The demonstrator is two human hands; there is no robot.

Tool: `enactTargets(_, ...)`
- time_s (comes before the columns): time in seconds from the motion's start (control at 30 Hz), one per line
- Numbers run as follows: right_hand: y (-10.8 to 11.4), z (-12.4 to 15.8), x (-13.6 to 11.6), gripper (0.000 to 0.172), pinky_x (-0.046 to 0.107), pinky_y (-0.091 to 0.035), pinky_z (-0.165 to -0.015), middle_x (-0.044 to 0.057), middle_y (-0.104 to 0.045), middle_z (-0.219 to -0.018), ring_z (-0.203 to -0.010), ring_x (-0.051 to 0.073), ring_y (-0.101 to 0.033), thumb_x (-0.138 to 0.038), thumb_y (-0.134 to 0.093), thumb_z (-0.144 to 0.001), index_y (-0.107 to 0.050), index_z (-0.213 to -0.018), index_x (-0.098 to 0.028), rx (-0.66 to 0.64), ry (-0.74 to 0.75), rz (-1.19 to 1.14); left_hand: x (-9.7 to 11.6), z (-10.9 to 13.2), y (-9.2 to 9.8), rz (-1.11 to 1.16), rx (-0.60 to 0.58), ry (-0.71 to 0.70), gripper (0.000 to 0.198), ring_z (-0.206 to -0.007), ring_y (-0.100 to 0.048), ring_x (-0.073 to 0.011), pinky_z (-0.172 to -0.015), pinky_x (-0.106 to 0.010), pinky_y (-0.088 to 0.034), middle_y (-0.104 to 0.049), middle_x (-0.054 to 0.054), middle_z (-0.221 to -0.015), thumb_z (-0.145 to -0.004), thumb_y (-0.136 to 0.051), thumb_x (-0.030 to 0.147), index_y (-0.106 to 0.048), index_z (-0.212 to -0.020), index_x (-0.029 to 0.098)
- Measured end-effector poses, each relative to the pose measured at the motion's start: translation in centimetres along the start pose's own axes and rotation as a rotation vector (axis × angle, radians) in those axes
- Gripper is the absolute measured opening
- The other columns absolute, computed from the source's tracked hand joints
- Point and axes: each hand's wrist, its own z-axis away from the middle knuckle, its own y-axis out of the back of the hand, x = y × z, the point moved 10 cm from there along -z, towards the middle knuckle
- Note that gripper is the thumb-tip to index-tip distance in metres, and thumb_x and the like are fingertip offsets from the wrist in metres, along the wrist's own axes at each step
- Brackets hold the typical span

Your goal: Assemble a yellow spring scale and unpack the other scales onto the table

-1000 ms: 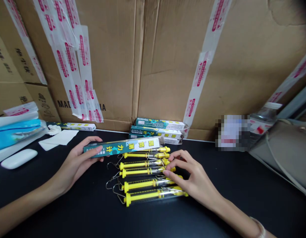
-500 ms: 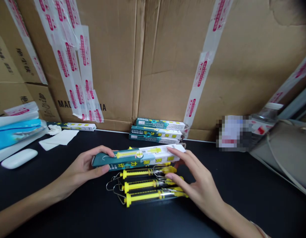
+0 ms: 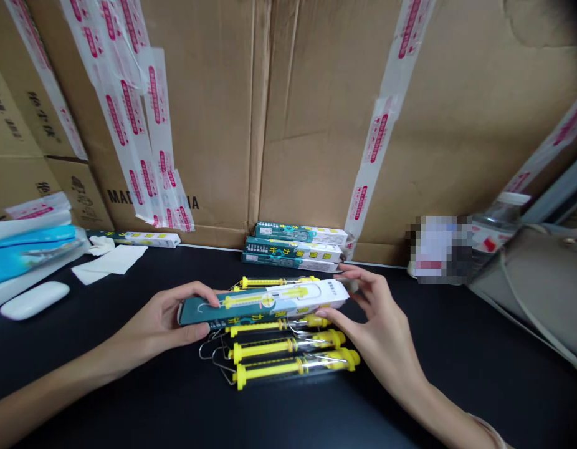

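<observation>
My left hand (image 3: 164,318) grips the left end of a narrow green and white spring scale box (image 3: 251,304), thumb below and fingers above. At the box's right end, my right hand (image 3: 384,324) has its thumb against the lower edge and its fingers curled round behind the end, where a flap partly shows. Under and around the box, several yellow spring scales (image 3: 270,372) with clear tubes and metal hooks lie in a row on the black table. The box covers part of the row.
More spring scale boxes (image 3: 293,249) are stacked at the back against a taped cardboard wall (image 3: 311,125); another lies back left. Left are a white case (image 3: 35,300), tissues (image 3: 111,265) and a blue packet (image 3: 31,252). A grey bag (image 3: 531,287) and a bottle (image 3: 498,224) stand right.
My right hand's fingers have moved from the top of the box to behind its right end, and the thumb has come up to its edge. The box has dropped slightly towards me.
</observation>
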Motion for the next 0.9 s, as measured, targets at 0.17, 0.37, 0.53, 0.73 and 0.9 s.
enactTargets(0.17, -1.4, 0.6, 1.1, 0.057, 0.043, -0.065, -0.085, 0.007, -0.077, -0.108, -0.093, 0.027, -0.076, -0.051, -0.078, -0.078, -0.057, -0.124, -0.025, -0.122, -0.125, -0.107, 0.2, 0.0, 0.4, -0.089, 0.066, 0.015, 0.029, -0.103, -0.061, -0.0223, -0.087, -0.028, -0.048, -0.065, -0.001, -0.112, -0.089, -0.068, 0.047, -0.064, -0.11, 0.028)
enactTargets(0.37, -1.3, 0.9, 1.0, 0.052, 0.04, -0.062, -0.093, 0.004, -0.077, -0.111, -0.098, 0.024, -0.076, -0.038, -0.072, -0.085, -0.062, -0.133, -0.023, -0.087, -0.134, -0.163, 0.6, 0.1, 0.1, -0.086, 0.07, -0.001, 0.031, -0.102, -0.061, -0.0221, -0.088, -0.028, -0.048, -0.064, 0.0, -0.111, -0.09, -0.065, 0.049, -0.063, -0.115, 0.03)
enactTargets(0.53, -1.6, 1.2, 0.9, 0.058, 0.037, -0.062, -0.092, 0.003, -0.079, -0.098, -0.092, 0.022, -0.077, -0.037, -0.073, -0.082, -0.063, -0.135, -0.019, -0.065, -0.214, -0.276, 0.6, 0.2, 0.1, -0.156, 0.049, -0.03, 0.031, -0.112, -0.059, -0.0259, -0.091, -0.032, -0.049, -0.061, -0.002, -0.122, -0.091, -0.063, 0.048, -0.06, -0.117, 0.03)
enactTargets(0.73, -2.0, 2.1, 2.1, 0.068, 0.044, -0.056, -0.099, 0.009, -0.076, -0.118, -0.11, 0.031, -0.072, -0.046, -0.077, -0.077, -0.061, -0.138, -0.018, -0.038, -0.384, -0.362, 1.0, 0.9, -1.0, -0.143, 0.053, -0.092, 0.025, -0.129, -0.051, -0.0293, -0.101, -0.036, -0.047, -0.057, -0.003, -0.134, -0.095, -0.059, 0.045, -0.059, -0.115, 0.031)
enactTargets(0.9, -2.2, 1.7, 1.4, 0.058, 0.037, -0.063, -0.09, 0.008, -0.077, -0.117, -0.104, 0.029, -0.075, -0.045, -0.078, -0.079, -0.065, -0.129, -0.02, -0.087, -0.366, -0.425, 0.8, 1.2, -1.0, -0.137, 0.089, -0.092, 0.022, -0.127, -0.053, -0.0291, -0.095, -0.033, -0.053, -0.057, -0.002, -0.134, -0.097, -0.056, 0.045, -0.06, -0.115, 0.033)
